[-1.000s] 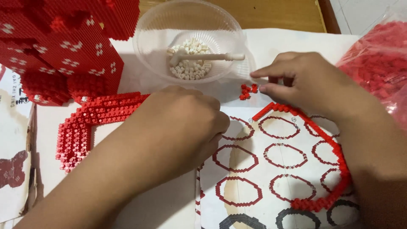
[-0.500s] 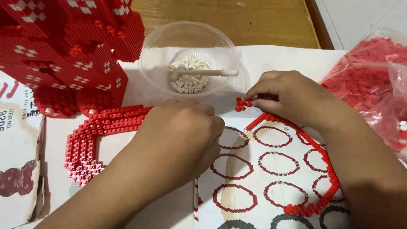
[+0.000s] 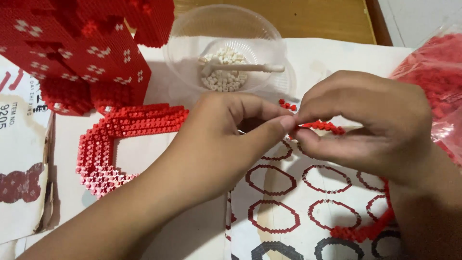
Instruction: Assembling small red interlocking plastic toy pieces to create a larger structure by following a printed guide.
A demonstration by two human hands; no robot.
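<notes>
Just below the clear bowl (image 3: pixel 226 33), left hand (image 3: pixel 226 139) and right hand (image 3: pixel 370 125) meet, both pinching the red brick strip (image 3: pixel 323 126) between their fingertips.

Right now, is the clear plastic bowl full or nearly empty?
Nearly empty: the clear plastic bowl holds only a small heap of white bricks at its bottom.

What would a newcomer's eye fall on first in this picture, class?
First, the two hands meeting at the centre: the left hand and right hand pinch a thin strip of red bricks between their fingertips. Next, the big red block model at the upper left, and the clear bowl of white pieces behind the hands.
</notes>
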